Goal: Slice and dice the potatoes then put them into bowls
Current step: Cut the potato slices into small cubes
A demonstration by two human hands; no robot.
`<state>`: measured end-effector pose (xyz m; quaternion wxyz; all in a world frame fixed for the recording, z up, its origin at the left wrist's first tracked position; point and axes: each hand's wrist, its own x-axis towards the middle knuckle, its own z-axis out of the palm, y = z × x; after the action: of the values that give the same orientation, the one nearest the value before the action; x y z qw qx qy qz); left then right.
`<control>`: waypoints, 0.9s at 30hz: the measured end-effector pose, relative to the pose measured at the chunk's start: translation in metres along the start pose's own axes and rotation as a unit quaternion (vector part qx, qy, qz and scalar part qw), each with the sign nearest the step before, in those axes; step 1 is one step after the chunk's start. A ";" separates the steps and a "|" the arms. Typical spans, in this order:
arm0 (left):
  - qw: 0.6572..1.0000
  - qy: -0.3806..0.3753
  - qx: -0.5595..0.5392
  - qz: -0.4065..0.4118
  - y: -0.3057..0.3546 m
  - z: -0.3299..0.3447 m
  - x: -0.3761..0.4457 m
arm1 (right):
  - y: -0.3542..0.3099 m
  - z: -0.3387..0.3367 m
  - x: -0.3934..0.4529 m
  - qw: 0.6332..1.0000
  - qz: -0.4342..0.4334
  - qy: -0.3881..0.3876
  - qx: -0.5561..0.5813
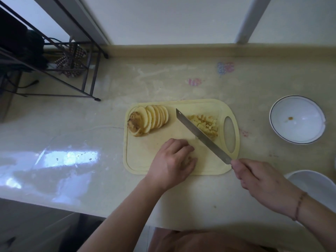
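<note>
Sliced potato (149, 120) fanned beyond left hand, left hand (172, 160) curled over potato pieces on cutting board (134, 160), diced potato (205, 123) behind knife (201, 136), right hand (261, 184) gripping knife handle, bowl (298, 119) beyond right hand

The surface (72, 135) looks like polished stone, glossy left of the hands. Under them lies a matt, pale yellow plastic board (138, 160). The knife (201, 136) blade is dull metal. Right of it, a bowl (298, 119) looks glazed, smooth ceramic.

right hand (261, 184) gripping knife (201, 136), potato slices (152, 119) on cutting board (138, 160)
</note>
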<state>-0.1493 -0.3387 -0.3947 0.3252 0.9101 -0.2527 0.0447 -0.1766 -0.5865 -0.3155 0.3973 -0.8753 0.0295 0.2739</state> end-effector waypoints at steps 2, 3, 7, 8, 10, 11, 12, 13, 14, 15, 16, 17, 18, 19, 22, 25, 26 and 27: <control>0.999 -0.022 0.006 0.037 -0.004 0.000 -0.003 | -0.001 0.001 -0.003 1.000 -0.014 0.009 -0.006; 0.998 -0.029 0.008 0.049 -0.007 0.000 -0.003 | -0.002 0.001 -0.004 1.000 -0.022 0.014 -0.011; 0.997 -0.039 0.008 0.066 -0.014 0.005 0.005 | -0.005 -0.005 -0.012 0.997 -0.052 0.025 -0.042; 0.997 -0.038 0.006 0.064 -0.016 0.006 0.009 | -0.006 -0.008 -0.014 0.997 -0.055 0.026 -0.049; 0.998 -0.029 0.007 0.059 -0.017 0.009 0.019 | -0.007 -0.012 -0.016 0.996 -0.057 0.028 -0.062; 0.998 -0.019 0.005 0.059 -0.017 0.010 0.025 | -0.007 -0.013 -0.017 0.996 -0.058 0.030 -0.067; 0.998 -0.006 0.002 0.059 -0.015 0.011 0.032 | -0.006 -0.015 -0.018 0.995 -0.058 0.032 -0.069; 0.998 0.007 -0.002 0.058 -0.013 0.011 0.037 | -0.005 -0.015 -0.018 0.995 -0.058 0.035 -0.070; 0.998 0.020 -0.006 0.056 -0.010 0.011 0.041 | -0.003 -0.016 -0.019 0.995 -0.058 0.038 -0.070; 0.998 0.029 -0.012 0.050 -0.007 0.011 0.043 | -0.002 -0.017 -0.020 0.995 -0.058 0.040 -0.071; 0.998 0.035 -0.017 0.040 -0.005 0.011 0.042 | -0.001 -0.017 -0.020 0.995 -0.058 0.042 -0.072; 0.999 0.040 -0.023 0.026 -0.004 0.011 0.040 | 0.001 -0.017 -0.020 0.995 -0.058 0.043 -0.073; 0.999 0.045 -0.027 0.013 -0.004 0.010 0.036 | 0.002 -0.017 -0.021 0.995 -0.057 0.043 -0.074; 0.998 0.050 -0.028 0.008 -0.005 0.009 0.032 | 0.002 -0.017 -0.022 0.995 -0.056 0.043 -0.074; 0.995 0.098 -0.028 0.018 -0.008 0.000 0.014 | 0.005 -0.016 -0.023 0.994 -0.050 0.037 -0.086; 0.972 0.220 -0.062 -0.056 -0.002 -0.021 0.007 | 0.008 -0.016 -0.024 0.986 -0.047 0.045 -0.155; 0.963 0.251 -0.068 -0.067 0.003 -0.029 0.010 | 0.007 -0.016 -0.024 0.979 -0.053 0.053 -0.191; 0.960 0.265 -0.069 -0.055 0.008 -0.038 0.016 | 0.006 -0.016 -0.024 0.970 -0.060 0.058 -0.227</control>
<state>-0.1364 -0.3273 -0.3565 0.4449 0.8532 -0.1097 0.2492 -0.1915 -0.6058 -0.2988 0.2020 -0.9571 -0.0630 0.1979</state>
